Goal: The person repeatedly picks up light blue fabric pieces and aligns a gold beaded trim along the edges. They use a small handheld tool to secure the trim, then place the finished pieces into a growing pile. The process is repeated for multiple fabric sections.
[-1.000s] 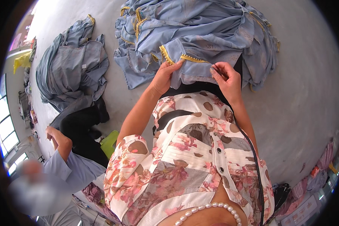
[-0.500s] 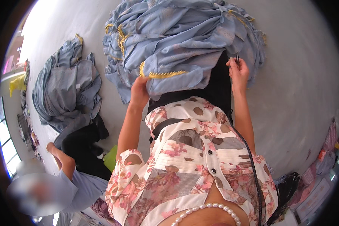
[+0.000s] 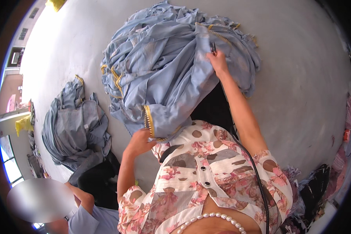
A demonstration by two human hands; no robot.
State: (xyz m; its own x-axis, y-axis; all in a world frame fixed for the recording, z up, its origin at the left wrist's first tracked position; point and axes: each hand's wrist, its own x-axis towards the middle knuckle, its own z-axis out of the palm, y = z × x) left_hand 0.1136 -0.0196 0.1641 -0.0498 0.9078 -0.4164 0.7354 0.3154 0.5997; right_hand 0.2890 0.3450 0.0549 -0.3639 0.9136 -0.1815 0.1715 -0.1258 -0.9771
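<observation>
A large heap of light blue fabric [image 3: 156, 58] lies in front of me, its near part drawn over my lap. My left hand [image 3: 139, 142] is closed on a corner of this fabric, beside a yellow toothed trim [image 3: 149, 121] along the edge. Farther forward, over the right part of the heap, my right hand [image 3: 219, 63] is closed round small dark thread snips [image 3: 213, 48], whose tips point away from me. Whether its fingers also pinch the cloth, I cannot tell. The cloth stretches in long folds between my hands.
On the left, another person [image 3: 84, 214] sits close by with a smaller heap of blue-grey fabric [image 3: 72, 130]. Grey floor [image 3: 292, 78] surrounds the heaps. Dark and pink cloth bundles [image 3: 316, 185] lie at the lower right. A yellow cloth or bag [image 3: 24, 124] shows at the far left.
My right hand has moved forward and left over the heap with the snips. My left hand has drawn the trimmed corner back toward my body. The view has shifted too.
</observation>
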